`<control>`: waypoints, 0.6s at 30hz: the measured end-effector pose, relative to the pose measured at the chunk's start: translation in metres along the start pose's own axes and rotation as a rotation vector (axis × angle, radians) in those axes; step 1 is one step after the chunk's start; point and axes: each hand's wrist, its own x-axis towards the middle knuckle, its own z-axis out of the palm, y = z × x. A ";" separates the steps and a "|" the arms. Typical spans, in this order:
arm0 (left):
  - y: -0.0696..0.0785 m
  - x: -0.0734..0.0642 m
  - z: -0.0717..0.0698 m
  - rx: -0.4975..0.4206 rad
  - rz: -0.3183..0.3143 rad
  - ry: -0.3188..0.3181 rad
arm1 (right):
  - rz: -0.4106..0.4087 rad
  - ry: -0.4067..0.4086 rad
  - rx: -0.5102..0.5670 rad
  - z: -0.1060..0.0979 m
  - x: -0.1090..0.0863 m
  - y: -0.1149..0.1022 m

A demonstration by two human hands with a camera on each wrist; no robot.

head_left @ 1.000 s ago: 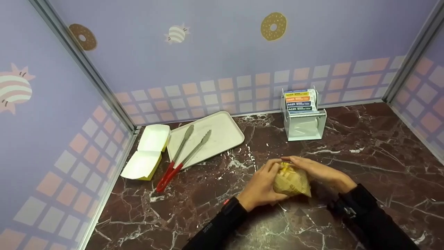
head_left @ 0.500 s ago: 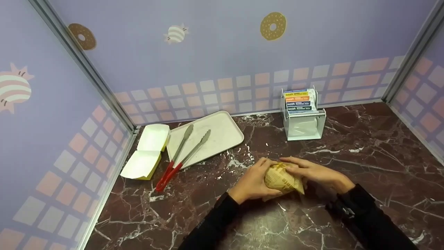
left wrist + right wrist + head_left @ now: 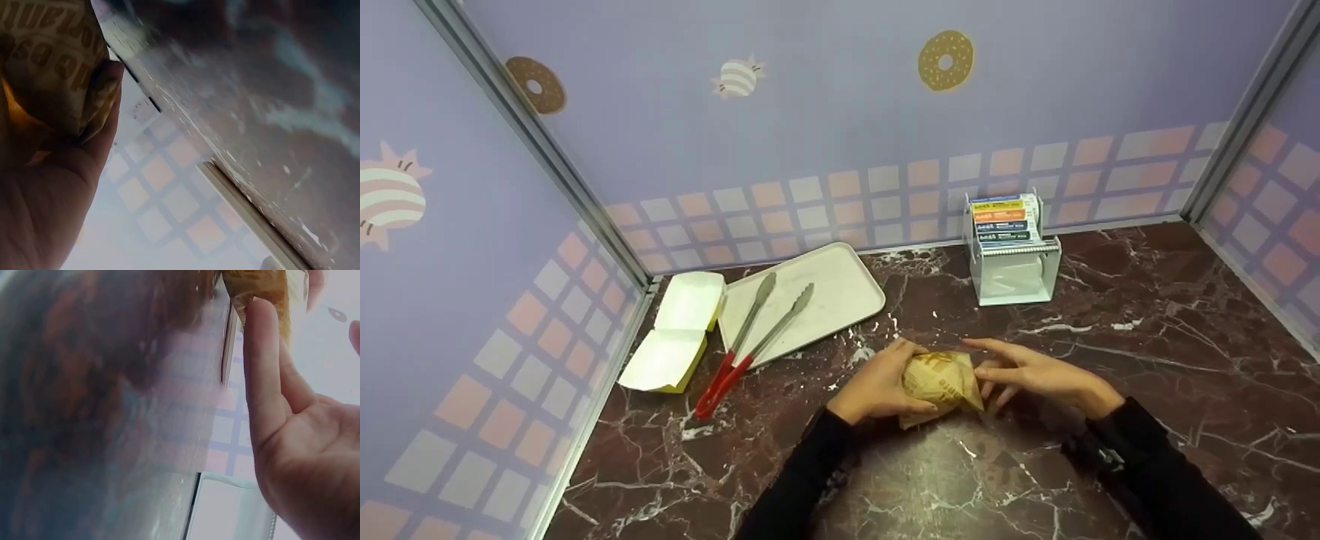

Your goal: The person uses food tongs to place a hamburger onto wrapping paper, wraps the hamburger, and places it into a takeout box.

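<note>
A paper-wrapped package (image 3: 939,381), tan with brown print and a folded pointed corner, is low over the marble counter in the head view. My left hand (image 3: 874,386) grips it from the left, fingers behind and thumb along the near side. Up close in the left wrist view, the thumb curls against the printed paper (image 3: 53,70). My right hand (image 3: 1046,375) is at the package's right end with fingers extended. One straight fingertip meets the wrapper (image 3: 259,284) in the right wrist view. The package's underside is hidden.
Left of the hands, red-handled tongs (image 3: 754,349) lie partly on a white tray (image 3: 844,292). An unfolded yellow-and-white carton (image 3: 667,356) stands by the left wall. Toward the back wall is a label dispenser (image 3: 1012,262) with coloured rolls.
My left hand has carried the package left. The right hand has stayed near its place, its fingers now at the package's right end rather than over its top.
</note>
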 end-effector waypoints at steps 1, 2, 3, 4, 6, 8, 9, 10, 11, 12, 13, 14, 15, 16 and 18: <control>-0.002 0.000 0.000 -0.006 -0.004 -0.008 | 0.001 0.001 -0.002 0.000 0.000 0.000; -0.003 0.000 -0.001 -0.013 -0.008 -0.017 | 0.004 0.003 -0.003 -0.001 0.000 0.001; -0.004 0.000 -0.001 -0.020 -0.010 -0.024 | 0.005 0.005 -0.006 -0.001 0.000 0.002; -0.005 0.000 -0.002 -0.026 -0.012 -0.031 | 0.007 0.010 -0.014 -0.001 -0.001 0.002; -0.006 0.000 -0.002 -0.038 -0.014 -0.042 | 0.009 0.021 -0.035 -0.002 -0.001 0.003; -0.007 0.001 -0.002 -0.043 -0.017 -0.052 | 0.013 0.031 -0.055 -0.003 -0.001 0.005; -0.008 0.001 -0.002 -0.038 -0.017 -0.056 | 0.014 0.036 -0.065 -0.003 -0.002 0.005; -0.008 0.001 -0.002 -0.034 -0.020 -0.062 | 0.016 0.040 -0.078 -0.004 -0.002 0.006; -0.008 0.002 -0.002 -0.028 -0.023 -0.068 | 0.019 0.045 -0.091 -0.004 -0.002 0.006; -0.008 0.002 -0.002 -0.018 -0.025 -0.075 | 0.021 0.050 -0.104 -0.004 -0.003 0.006; -0.008 0.002 -0.003 -0.009 -0.031 -0.081 | 0.024 0.056 -0.118 -0.005 -0.003 0.006; -0.008 0.002 -0.003 0.003 -0.039 -0.088 | 0.028 0.065 -0.128 -0.005 -0.004 0.006; -0.008 0.002 -0.005 0.019 -0.050 -0.094 | 0.032 0.074 -0.139 -0.005 -0.004 0.005; -0.008 0.002 -0.006 0.028 -0.061 -0.097 | 0.035 0.083 -0.148 -0.005 -0.005 0.005; -0.007 0.001 -0.012 0.036 -0.086 -0.094 | 0.040 0.100 -0.155 -0.006 -0.006 0.005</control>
